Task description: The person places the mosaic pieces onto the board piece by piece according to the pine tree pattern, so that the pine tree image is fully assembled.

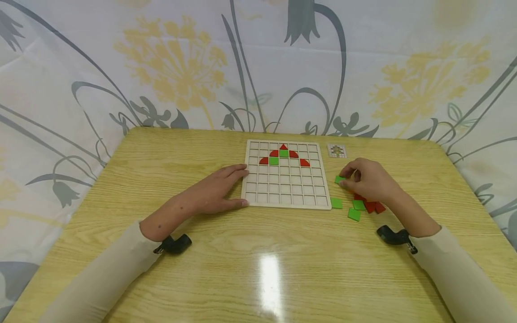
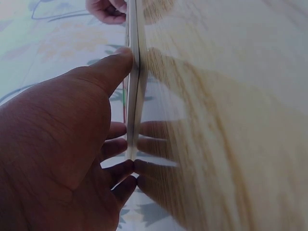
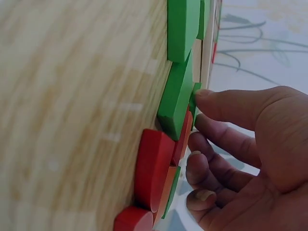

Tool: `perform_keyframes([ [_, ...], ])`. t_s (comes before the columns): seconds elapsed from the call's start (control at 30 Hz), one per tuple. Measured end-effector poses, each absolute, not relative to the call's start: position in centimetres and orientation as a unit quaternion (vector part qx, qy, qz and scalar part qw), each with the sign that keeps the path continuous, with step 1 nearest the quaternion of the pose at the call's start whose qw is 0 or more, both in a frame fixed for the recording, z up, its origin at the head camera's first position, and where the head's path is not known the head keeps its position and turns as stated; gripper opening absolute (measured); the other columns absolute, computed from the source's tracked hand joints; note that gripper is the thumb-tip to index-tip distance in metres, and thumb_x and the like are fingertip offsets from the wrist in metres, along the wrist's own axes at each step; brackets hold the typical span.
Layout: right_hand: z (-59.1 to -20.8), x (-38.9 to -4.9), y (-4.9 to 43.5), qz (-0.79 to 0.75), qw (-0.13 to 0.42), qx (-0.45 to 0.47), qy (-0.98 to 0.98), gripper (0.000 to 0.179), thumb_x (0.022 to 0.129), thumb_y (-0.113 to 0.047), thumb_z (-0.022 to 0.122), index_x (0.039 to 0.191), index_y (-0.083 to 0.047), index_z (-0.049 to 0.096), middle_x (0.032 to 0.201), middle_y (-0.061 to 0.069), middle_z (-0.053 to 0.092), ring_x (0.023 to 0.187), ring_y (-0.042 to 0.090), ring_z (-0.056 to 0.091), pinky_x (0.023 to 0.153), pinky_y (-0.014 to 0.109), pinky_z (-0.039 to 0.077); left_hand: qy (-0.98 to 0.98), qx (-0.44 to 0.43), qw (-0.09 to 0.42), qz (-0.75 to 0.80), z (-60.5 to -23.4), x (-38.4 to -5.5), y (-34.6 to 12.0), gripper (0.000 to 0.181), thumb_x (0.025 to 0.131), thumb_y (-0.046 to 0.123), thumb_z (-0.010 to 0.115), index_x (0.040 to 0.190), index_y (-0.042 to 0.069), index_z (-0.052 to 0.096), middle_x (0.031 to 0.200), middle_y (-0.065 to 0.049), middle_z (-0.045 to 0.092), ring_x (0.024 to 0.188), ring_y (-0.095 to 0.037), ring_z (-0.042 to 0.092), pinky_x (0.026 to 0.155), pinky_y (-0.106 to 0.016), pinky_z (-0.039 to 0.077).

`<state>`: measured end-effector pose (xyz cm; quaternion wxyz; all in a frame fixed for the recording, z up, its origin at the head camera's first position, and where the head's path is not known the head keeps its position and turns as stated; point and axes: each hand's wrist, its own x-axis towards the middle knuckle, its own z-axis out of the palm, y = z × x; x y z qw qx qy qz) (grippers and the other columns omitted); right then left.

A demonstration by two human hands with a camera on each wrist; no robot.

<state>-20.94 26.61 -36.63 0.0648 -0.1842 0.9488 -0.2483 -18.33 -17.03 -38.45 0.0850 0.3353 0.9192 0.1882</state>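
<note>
A pale wooden grid board (image 1: 279, 188) lies on the table, with a red triangle (image 1: 283, 146), two green squares and several rounded red pieces (image 1: 304, 163) in its upper cells. My left hand (image 1: 216, 190) rests at the board's left edge, fingers extended and thumb near the lower corner; the left wrist view shows fingertips and thumb (image 2: 115, 65) touching that edge. To the right of the board, my right hand (image 1: 369, 179) pinches a green square tile (image 1: 338, 180) between thumb and finger. Below that hand is a loose pile of red pieces (image 1: 369, 206) and green tiles (image 1: 354, 214).
A small pattern card (image 1: 337, 150) lies beyond the board's upper right corner. One green tile (image 1: 336, 203) sits against the board's lower right side. Patterned fabric (image 1: 258, 67) hangs along the back of the wooden table (image 1: 226, 264).
</note>
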Motion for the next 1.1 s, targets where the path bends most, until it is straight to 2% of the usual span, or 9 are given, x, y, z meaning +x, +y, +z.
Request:
perform_keyframes([
  [0.27,-36.4,-20.9,26.4,-0.243,0.071,-0.189,0.949,0.022,0.097,-0.015,0.079,0.109,0.002,0.073,0.091,0.008,0.063,0.074,0.019,0.056,0.068,0.036,0.049,0.919,0.336,0.086,0.187,-38.3,-18.2,-17.1,0.085,0.103,0.053,0.068,0.166,0.007,0.034,0.174,-0.011,0.025,0.16,-0.034,0.026,0.129,-0.052,0.028],
  [0.47,-36.3,-20.9,26.4,-0.249,0.073,-0.178,0.949,0.02,0.096,-0.013,0.079,0.108,-0.002,0.069,0.084,0.007,0.064,0.073,0.021,0.057,0.065,0.035,0.049,0.919,0.334,0.088,0.19,-38.3,-18.2,-17.1,0.085,0.102,0.053,0.068,0.166,0.008,0.034,0.175,-0.01,0.024,0.16,-0.034,0.026,0.128,-0.052,0.028],
  [0.8,-36.2,-20.8,26.0,-0.25,0.052,-0.182,0.95,0.01,0.098,-0.006,0.074,0.105,-0.003,0.068,0.094,0.009,0.068,0.084,0.023,0.061,0.074,0.037,0.052,0.92,0.332,0.09,0.189,-38.3,-18.3,-17.0,0.085,0.102,0.053,0.068,0.166,0.008,0.034,0.175,-0.01,0.025,0.16,-0.033,0.025,0.128,-0.052,0.028],
  [1.1,-35.7,-21.1,25.0,-0.253,0.05,-0.194,0.946,0.006,0.1,-0.006,0.071,0.105,-0.004,0.067,0.095,0.008,0.068,0.084,0.023,0.061,0.075,0.038,0.052,0.92,0.331,0.091,0.189,-38.2,-18.2,-17.0,0.086,0.102,0.053,0.068,0.166,0.008,0.033,0.175,-0.01,0.024,0.16,-0.034,0.025,0.128,-0.052,0.028],
])
